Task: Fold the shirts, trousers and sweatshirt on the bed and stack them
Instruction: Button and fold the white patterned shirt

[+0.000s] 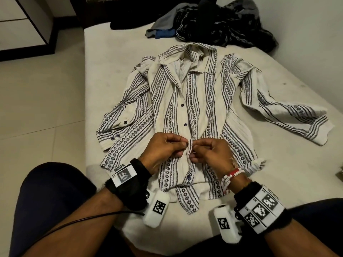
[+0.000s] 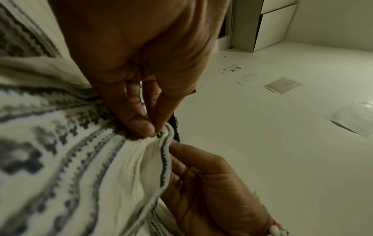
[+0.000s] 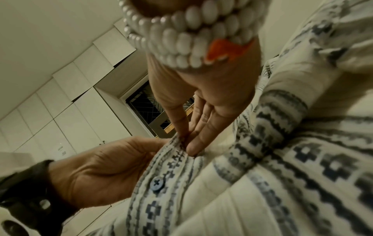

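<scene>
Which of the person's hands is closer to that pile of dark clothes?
Right. The right hand lies more directly below the dark clothes pile; the left hand pinches the striped shirt further left.

The bed [image 1: 104, 75] had a pale cover. A striped shirt [image 1: 204, 101] lay flat in the middle of it. A pile of dark clothes [image 1: 222, 26] sat at the far end.

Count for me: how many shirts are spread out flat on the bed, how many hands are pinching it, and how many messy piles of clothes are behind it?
Striped shirt spread flat: 1
Hands pinching it: 2, the left hand and the right hand
Pile of dark clothes: 1
Total: 4
</scene>
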